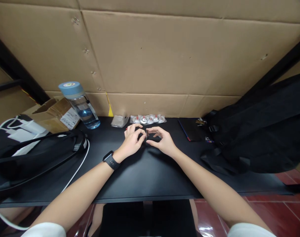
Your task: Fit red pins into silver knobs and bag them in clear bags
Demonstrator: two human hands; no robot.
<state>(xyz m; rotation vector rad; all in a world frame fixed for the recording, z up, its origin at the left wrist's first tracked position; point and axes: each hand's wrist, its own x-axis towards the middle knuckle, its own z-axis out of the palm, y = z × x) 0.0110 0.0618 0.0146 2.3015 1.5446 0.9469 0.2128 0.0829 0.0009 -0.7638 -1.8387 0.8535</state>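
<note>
A small thin round disc (147,135), seen nearly edge-on, stands between the thumb and fingertips of my right hand (165,142). Beside it, my left hand (133,141) has its thumb and index finger pinched together close to the disc's left face; whatever is in that pinch is too small to name. A bit of red shows at the left hand's outer fingers. Just beyond both hands lies a row of small clear bags (148,119) with round silvery pieces and red spots inside. Left of that row is a stack of clear plastic sleeves (119,120).
A water bottle (87,113) with a blue lid stands at the back left by an open cardboard box (52,115). White chargers (27,131), a cable and a black bag (41,161) occupy the left. On the right are a dark flat pouch (191,130), keys (200,121) and a black backpack (258,131).
</note>
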